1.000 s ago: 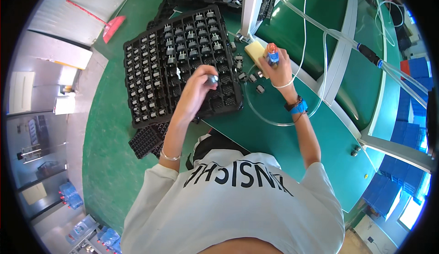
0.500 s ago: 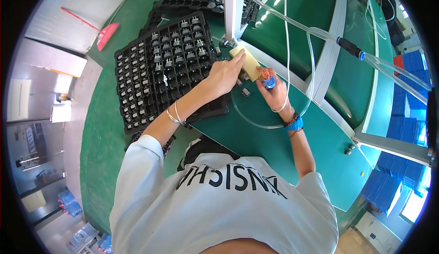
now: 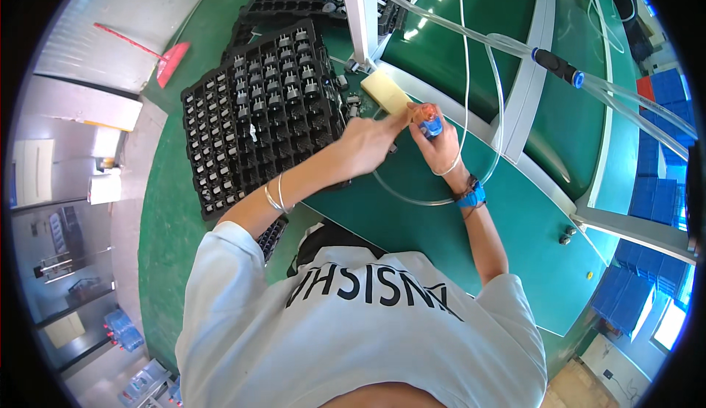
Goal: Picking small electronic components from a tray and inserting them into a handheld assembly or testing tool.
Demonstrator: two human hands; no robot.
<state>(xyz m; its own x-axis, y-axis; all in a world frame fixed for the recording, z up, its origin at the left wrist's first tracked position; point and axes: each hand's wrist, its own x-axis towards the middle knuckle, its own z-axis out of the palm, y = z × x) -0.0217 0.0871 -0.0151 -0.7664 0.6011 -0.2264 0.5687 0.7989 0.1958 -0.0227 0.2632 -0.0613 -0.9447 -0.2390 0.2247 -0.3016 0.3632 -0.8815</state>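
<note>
Right hand [image 3: 443, 148]: closed around blue-orange tool [image 3: 431, 125] | left hand [image 3: 368, 142]: fingertips held by tool and yellow block [image 3: 384, 90], grip can't be told | tool: held beside block's near end | tray [image 3: 283, 140]: placed left of block

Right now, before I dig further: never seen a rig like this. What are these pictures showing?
There's no machine doing the work, just a person's two bare hands. Every picture comes from the left one of two fisheye cameras worn on the head, looking down, so straight edges bend near the rim and picture left is the person's left.

The right hand holds an orange-and-blue object. The left hand reaches across to it, near a yellow block; whether it holds anything, I can't tell.

On the green table lie a clear tube and some small metal parts. To the left is a black tray, partly filled.
</note>
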